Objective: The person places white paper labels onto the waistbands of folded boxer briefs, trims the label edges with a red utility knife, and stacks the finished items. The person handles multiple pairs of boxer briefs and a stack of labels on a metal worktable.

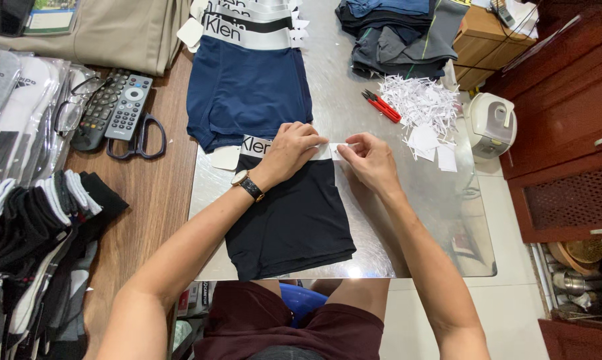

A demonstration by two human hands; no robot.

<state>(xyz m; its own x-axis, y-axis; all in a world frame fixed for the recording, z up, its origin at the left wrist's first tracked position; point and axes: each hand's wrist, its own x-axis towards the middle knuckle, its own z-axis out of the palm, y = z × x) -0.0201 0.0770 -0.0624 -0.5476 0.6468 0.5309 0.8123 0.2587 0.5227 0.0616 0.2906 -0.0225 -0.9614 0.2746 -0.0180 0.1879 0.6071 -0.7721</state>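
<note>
The left hand (291, 150) is pressing flat on the white waistband of the black briefs (291, 220), pinning them to the bench (407, 193), while the right hand (371, 160) is pinching a small white tag (336, 151) at the waistband's end; red snips (381, 105) and paper scraps (424, 110) are lying just beyond the right hand

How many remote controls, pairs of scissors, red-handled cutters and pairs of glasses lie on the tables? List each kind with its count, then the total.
Remote controls: 2
Pairs of scissors: 1
Red-handled cutters: 1
Pairs of glasses: 1
Total: 5
</note>
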